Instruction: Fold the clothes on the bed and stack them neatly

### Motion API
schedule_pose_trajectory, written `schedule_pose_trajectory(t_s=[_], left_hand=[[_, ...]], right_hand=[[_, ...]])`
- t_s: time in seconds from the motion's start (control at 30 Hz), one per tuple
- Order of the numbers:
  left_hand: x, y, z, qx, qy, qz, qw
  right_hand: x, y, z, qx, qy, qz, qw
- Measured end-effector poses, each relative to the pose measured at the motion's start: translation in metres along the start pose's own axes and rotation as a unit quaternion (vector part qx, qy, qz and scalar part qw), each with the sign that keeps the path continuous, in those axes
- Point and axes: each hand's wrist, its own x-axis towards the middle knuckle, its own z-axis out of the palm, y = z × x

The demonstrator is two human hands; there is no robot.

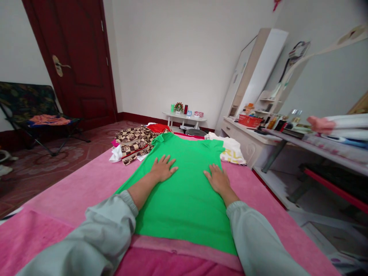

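Note:
A green short-sleeved T-shirt [186, 195] lies spread out on a pink bed cover [86, 172], its hem toward me and its neck at the far end. My left hand [162, 168] rests palm down on the shirt's left side, fingers spread. On the right side, near the far sleeve, my right hand [219, 179] lies flat with its fingers stretched out. Neither hand grips the cloth. Beyond the left sleeve is a heap of brown checked clothing [135, 138] with a red garment [158, 128]. A white printed garment [234, 149] lies beside the right sleeve.
A dressing table [244, 132] with a red basket [249, 120] and bottles stands at the right, near a shelf holding folded cloth [342, 124]. A low white table [184, 115] is by the far wall. At left are a folding chair [31, 103] and a dark red door [71, 57].

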Motion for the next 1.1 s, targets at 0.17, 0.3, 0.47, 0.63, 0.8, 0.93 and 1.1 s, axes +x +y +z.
schedule_pose_trajectory(t_s=[0.17,0.3,0.47,0.63,0.8,0.93,1.1], left_hand=[[0.051,0.007,-0.035,0.059,-0.177,0.028,0.982],[0.098,0.020,-0.038,0.060,-0.108,-0.001,0.992],[0.117,0.030,0.017,0.027,-0.064,-0.018,0.997],[0.120,0.024,0.047,-0.005,-0.044,-0.037,0.998],[0.122,0.025,0.045,-0.020,-0.034,-0.047,0.998],[0.121,0.027,0.043,-0.026,-0.028,-0.054,0.998],[0.120,0.027,0.042,-0.039,-0.035,-0.057,0.997]], right_hand=[[-0.001,-0.001,0.000,0.000,-0.012,0.003,1.000],[0.001,0.000,0.002,0.005,-0.025,0.012,1.000],[0.000,0.000,0.003,0.000,-0.033,0.011,0.999],[-0.001,-0.002,-0.005,-0.047,-0.042,-0.010,0.998],[0.041,-0.011,-0.026,-0.046,-0.051,-0.104,0.992],[0.111,-0.031,-0.020,0.004,0.012,-0.183,0.983],[0.193,-0.036,0.026,0.027,-0.020,-0.153,0.988]])
